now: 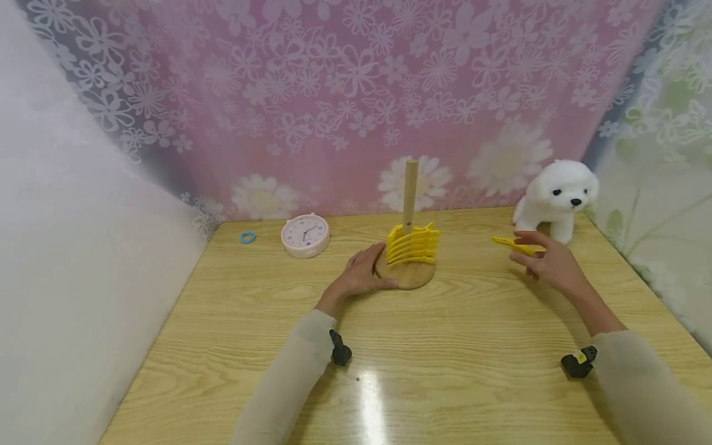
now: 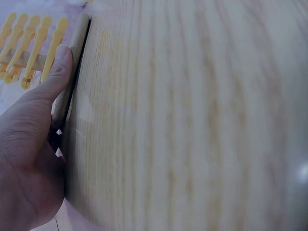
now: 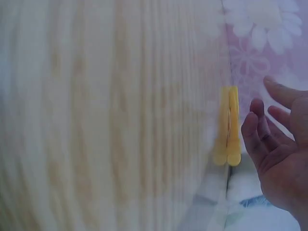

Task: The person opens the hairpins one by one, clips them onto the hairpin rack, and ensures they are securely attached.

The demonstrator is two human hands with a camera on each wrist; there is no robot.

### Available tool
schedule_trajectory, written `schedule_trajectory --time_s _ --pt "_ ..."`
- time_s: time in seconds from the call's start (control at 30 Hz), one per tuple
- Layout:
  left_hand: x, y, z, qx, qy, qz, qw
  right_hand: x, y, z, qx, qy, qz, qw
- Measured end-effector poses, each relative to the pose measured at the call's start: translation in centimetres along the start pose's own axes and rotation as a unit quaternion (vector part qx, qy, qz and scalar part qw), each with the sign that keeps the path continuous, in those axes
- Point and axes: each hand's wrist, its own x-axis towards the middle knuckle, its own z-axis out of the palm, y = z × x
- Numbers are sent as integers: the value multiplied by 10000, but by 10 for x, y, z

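A wooden stand [image 1: 411, 276] with a round base and an upright post [image 1: 410, 191] is on the table. Several yellow clothespins [image 1: 414, 247] are clipped one above another around the lower post. My left hand [image 1: 361, 272] holds the base at its left side; in the left wrist view the thumb lies along the base and the other fingers are mostly hidden. Another yellow clothespin [image 3: 233, 125] lies on the table to the right. Over it hovers my right hand [image 1: 547, 266], fingers loosely bent and spread, apart from the clothespin in the right wrist view.
A white plush dog [image 1: 559, 194] stands at the back right, just behind the right hand. Toward the back left are a pink clock [image 1: 305, 235] and a small blue ring [image 1: 247, 237]. A flowered curtain [image 1: 356, 105] hangs behind the wooden table [image 1: 445, 371].
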Motion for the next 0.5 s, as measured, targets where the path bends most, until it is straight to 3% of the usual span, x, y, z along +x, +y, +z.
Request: schedule_trajectory --time_s 0.27,0.5 --pt "1 -1 1 41 14 25 10000 0 30 -17 -850 279 433 9950" --pt "1 0 2 95 -24 -69 9999 1 42 -21 -790 221 792 9935"
